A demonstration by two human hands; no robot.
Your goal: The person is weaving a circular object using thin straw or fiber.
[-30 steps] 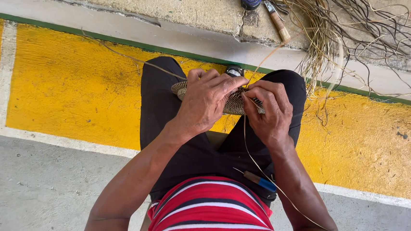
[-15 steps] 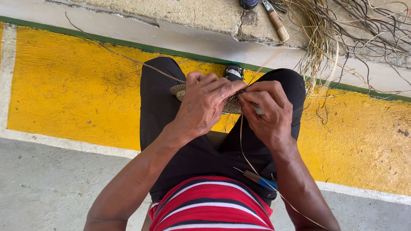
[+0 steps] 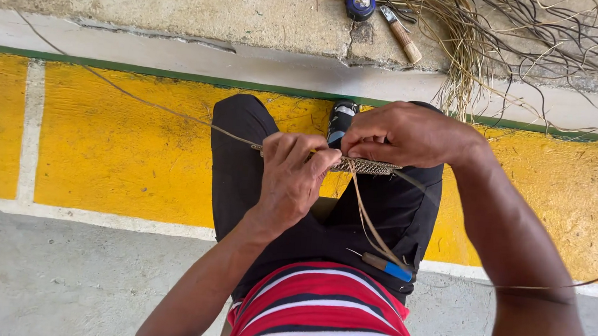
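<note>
Straw-coloured fibre is being worked into a small woven piece (image 3: 366, 166) that rests across the person's black-clad knees. Every place below is given from that woven piece.

The left hand (image 3: 291, 178) sits at its near-left end, its grip closed on the edge with fingers curled over the top. The right hand (image 3: 403, 133) sits directly above it, thumb and forefinger pinched together on the working strand (image 3: 365, 218). That strand drops from the piece toward the lap, and a longer thin strand (image 3: 142, 101) runs away up and to the left.

To do this stitch well, I judge the left hand should keep the piece flat and steady while the right draws the strand snug, pulling in line with the weave, not across it, so the row lies even. The loose tail should stay clear of the blue-handled tool (image 3: 387, 267) lying in the lap just below.

Farther above, on the concrete ledge, lie a bundle of dry fibres (image 3: 477, 33), a blue tape measure (image 3: 360, 4) and a wooden-handled knife (image 3: 403, 33).
</note>
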